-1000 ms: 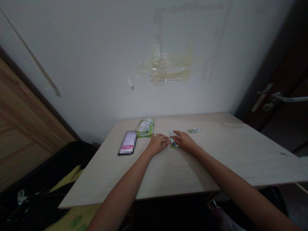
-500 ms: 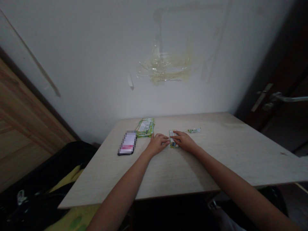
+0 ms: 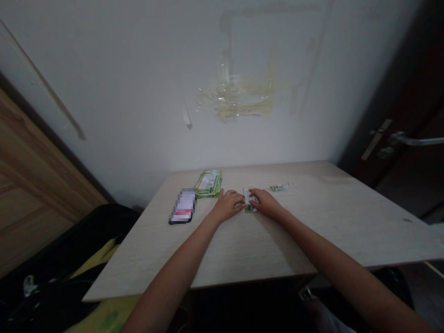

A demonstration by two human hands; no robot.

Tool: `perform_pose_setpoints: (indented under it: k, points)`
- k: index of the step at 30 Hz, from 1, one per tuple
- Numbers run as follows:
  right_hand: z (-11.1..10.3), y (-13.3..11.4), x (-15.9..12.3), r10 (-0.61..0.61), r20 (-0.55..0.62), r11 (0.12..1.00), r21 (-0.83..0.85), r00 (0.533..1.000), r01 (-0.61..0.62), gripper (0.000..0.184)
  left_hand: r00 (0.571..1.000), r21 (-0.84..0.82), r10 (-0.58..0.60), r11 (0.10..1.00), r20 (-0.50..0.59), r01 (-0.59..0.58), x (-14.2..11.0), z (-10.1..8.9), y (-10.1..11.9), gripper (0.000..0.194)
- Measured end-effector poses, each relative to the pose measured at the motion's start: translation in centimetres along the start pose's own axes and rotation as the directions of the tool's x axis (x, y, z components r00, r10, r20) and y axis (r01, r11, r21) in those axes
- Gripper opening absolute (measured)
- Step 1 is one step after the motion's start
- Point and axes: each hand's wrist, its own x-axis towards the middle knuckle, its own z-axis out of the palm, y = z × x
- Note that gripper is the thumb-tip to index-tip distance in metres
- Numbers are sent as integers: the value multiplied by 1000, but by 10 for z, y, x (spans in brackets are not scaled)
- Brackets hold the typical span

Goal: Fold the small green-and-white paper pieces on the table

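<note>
A small flat green-and-white packet [image 3: 247, 196] with a bluish patch at its near end lies on the table between my hands. My right hand [image 3: 268, 203] rests over its right side, fingers slightly bent and apart, covering part of it. My left hand [image 3: 228, 206] lies palm down at the packet's left edge, its fingers stretched out and its tips at or touching that edge. Just beyond my left hand is a stack of similar green-and-white packets [image 3: 209, 182].
A phone [image 3: 183, 207] with a blurred-out screen lies left of my left hand. A small crumpled green-and-white wrapper piece [image 3: 279, 187] sits beyond my right hand. The pale wooden table [image 3: 239, 259] meets a wall [image 3: 145, 92] at the back. A dark door handle [image 3: 416, 141] is at right.
My right fingers have drawn in and bent slightly over the packet, with the thumb now lower near its middle. The left hand has barely moved.
</note>
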Motion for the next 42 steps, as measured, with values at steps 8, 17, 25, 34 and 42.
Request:
perform_pose_setpoints:
  k: [8, 17, 25, 34, 42]
  points:
    - [2, 3, 1, 0, -39, 1000, 25, 999, 1, 25, 1000, 39, 2, 999, -1, -2, 4, -4, 6, 26]
    - [0, 3, 1, 0, -71, 996, 93, 997, 7, 22, 1000, -14, -10, 1000, -1, 10, 10, 3, -2, 25]
    - [5, 12, 0, 4, -76, 991, 131, 997, 6, 18, 994, -80, -101, 991, 33, 103, 15, 10, -9, 25]
    - [5, 21, 2, 35, -157, 988, 154, 987, -10, 8, 991, -59, -133, 989, -13, 132, 15, 16, -10, 34]
    - [9, 32, 6, 172, -157, 972, 190, 972, -141, 14, 993, -43, -119, 992, -18, 118, 13, 17, -11, 39]
